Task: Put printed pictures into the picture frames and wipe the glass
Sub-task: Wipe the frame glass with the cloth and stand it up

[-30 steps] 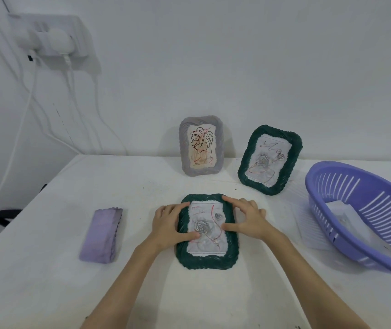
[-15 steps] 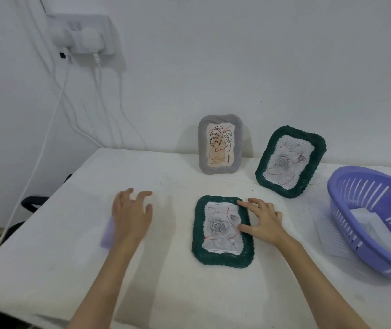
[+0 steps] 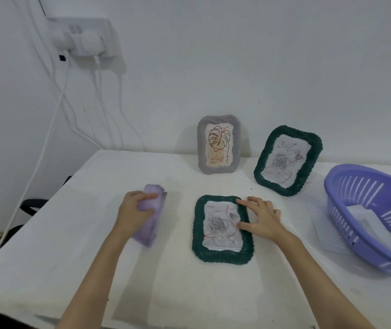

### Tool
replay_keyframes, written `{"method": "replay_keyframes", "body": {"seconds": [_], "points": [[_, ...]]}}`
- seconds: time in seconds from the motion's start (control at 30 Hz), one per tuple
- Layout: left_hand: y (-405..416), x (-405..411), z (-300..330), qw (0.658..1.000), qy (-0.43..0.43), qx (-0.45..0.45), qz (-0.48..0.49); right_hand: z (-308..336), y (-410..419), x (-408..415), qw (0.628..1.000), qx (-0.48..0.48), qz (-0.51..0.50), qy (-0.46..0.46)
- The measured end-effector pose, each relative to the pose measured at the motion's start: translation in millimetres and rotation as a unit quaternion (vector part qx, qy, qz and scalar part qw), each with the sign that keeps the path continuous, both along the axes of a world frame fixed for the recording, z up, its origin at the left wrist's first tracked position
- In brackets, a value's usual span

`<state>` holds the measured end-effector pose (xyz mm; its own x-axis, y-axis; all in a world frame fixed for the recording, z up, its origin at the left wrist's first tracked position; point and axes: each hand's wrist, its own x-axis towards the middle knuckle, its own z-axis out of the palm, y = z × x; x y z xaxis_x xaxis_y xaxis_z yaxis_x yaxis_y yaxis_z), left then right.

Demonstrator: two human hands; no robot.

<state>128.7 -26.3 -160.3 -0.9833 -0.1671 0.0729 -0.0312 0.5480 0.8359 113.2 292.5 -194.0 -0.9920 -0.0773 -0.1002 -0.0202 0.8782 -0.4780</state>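
A dark green picture frame (image 3: 222, 230) lies flat on the white bench (image 3: 189, 293) at the centre of the picture, face up, with a printed grey rose picture (image 3: 221, 223) crossed by red lines under its glass. The right hand (image 3: 262, 216) rests on the frame's right edge with its fingers spread and nearly straight, the fingertips on the green border and the thumb touching the glass near the picture's right side; it grips nothing.

Left of the frame, well apart from it, the left hand (image 3: 134, 211) is curled round a folded lilac cloth (image 3: 150, 216), gripping it at its upper end; whether the cloth's lower end is touching the bench or just off it cannot be told, as it is blurred.

Behind the flat frame, toward the upper centre, a grey frame (image 3: 218, 144) with a leaf line drawing stands upright against the white wall (image 3: 261, 55). To its right a second dark green frame (image 3: 288, 160) with a rose print leans tilted against the same wall.

At the right edge sits a purple slotted plastic basket (image 3: 374, 214) holding white paper sheets (image 3: 365, 218); another sheet (image 3: 320, 224) lies on the bench partly under the basket.

In the upper left, a white wall socket (image 3: 82, 38) carries plugs, and white cables (image 3: 47, 143) hang down from it past the bench's left corner.
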Motion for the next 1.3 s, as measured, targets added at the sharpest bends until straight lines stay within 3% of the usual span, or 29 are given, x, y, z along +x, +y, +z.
{"method": "replay_keyframes", "body": {"seconds": [0.1,0.17,0.23,0.33,0.43,0.57,0.63,0.73,0.87,1.03,1.3], "points": [[43.8,7.4,15.0,0.972,-0.026,0.212,-0.093,16.5,-11.7,10.8,0.997,-0.069,-0.006,0.042],[71.6,9.0,18.8,0.937,-0.053,0.314,-0.142,32.3,-23.3,22.3,0.975,-0.217,0.018,0.036],[95.1,9.6,19.9,0.912,-0.073,0.365,-0.171,42.0,-32.3,31.8,0.934,-0.355,0.041,0.024],[114.9,10.5,13.4,0.895,-0.093,0.391,-0.196,44.5,-34.6,35.7,0.913,-0.403,0.041,0.053],[113.5,8.4,2.0,0.922,-0.071,0.321,-0.203,34.8,-29.0,36.7,0.937,-0.347,0.007,0.047],[95.5,0.7,-18.9,0.979,-0.025,0.133,-0.15,14.1,-23.4,30.5,0.996,-0.09,-0.007,0.008],[86.5,-1.1,-29.8,0.985,-0.025,0.075,-0.151,14.2,-26.0,30.9,1.0,0.012,-0.02,0.013],[78.9,0.4,-39.1,0.978,-0.066,-0.046,-0.191,13.7,-37.8,32.7,0.972,0.157,-0.089,0.154],[77.9,4.2,-41.5,0.946,-0.104,-0.175,-0.252,-5.9,-63.7,36.7,0.934,0.222,-0.094,0.265],[72.3,5.3,-43.4,0.927,-0.11,-0.207,-0.293,-21.2,-64.0,32.8,0.928,0.242,-0.116,0.26],[72.3,2.9,-46.2,0.929,-0.093,-0.215,-0.287,-22.6,-69.2,2.8,0.94,0.241,-0.073,0.23]]}}
